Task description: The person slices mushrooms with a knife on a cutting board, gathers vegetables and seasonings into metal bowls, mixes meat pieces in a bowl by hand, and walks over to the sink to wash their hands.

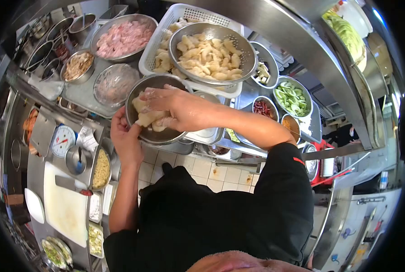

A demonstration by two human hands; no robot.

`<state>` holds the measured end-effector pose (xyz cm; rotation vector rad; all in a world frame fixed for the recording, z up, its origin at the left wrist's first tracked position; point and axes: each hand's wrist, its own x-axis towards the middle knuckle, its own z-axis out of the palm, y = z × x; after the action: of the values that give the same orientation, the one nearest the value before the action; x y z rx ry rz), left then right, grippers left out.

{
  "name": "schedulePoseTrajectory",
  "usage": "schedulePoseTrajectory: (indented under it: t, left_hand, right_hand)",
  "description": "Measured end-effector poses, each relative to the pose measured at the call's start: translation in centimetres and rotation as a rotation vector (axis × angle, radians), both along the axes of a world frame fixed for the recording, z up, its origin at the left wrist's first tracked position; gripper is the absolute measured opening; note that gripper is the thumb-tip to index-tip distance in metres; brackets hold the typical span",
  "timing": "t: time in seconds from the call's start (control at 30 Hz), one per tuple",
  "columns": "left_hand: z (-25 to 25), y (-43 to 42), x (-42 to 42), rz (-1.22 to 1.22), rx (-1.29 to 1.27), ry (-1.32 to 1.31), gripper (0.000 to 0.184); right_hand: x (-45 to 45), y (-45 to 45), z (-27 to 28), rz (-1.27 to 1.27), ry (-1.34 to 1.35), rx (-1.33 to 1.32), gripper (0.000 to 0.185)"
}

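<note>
My left hand [127,138] grips the near-left rim of a steel bowl [159,138], thumb over the edge. Inside that bowl is my right hand [170,106], its floury fingers curled around pale, coated pieces of food [147,115]. What these pieces are made of I cannot tell. Just beyond, a perforated steel colander [252,61] heaped with similar pale pieces [211,54] rests on a white plastic basket [166,22], which holds more of them. A bowl covered in clear plastic wrap [116,84] sits left of my steel bowl.
Pink raw meat [124,38] fills a large bowl at the back left. Sliced green vegetables [292,97] and dried red chillies [262,108] stand in bowls to the right. A dial scale [63,140], noodles [101,168] and a white cutting board [64,208] occupy the left counter. A steel shelf [320,54] hangs overhead.
</note>
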<state>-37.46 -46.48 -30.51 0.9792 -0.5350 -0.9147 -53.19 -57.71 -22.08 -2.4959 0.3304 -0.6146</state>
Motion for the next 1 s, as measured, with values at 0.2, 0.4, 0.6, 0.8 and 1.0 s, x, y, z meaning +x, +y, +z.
schedulePoseTrajectory:
  t: [0.2,0.4,0.6,0.8,1.0]
  left_hand:
    - [0.0,0.2,0.6,0.032,0.020,-0.022,0.049]
    - [-0.1,0.0,0.7,0.042,0.032,-0.047,0.049]
    - [0.0,0.3,0.8,0.036,0.019,-0.045,0.048]
    - [-0.9,0.7,1.8,0.036,0.025,-0.065,0.047]
    - [-0.5,0.5,1.7,0.028,0.032,-0.072,0.047]
  right_hand:
    - [-4.0,-8.5,3.1,-0.352,0.332,-0.129,0.042]
    - [-7.3,-13.5,-1.5,-0.252,0.688,-0.054,0.058]
    - [-6.8,-13.9,-0.2,-0.319,0.657,-0.140,0.046]
    - [-11.8,-20.0,2.7,-0.413,0.520,0.053,0.027]
    - [-10.9,-17.7,3.2,-0.426,0.453,0.003,0.032]
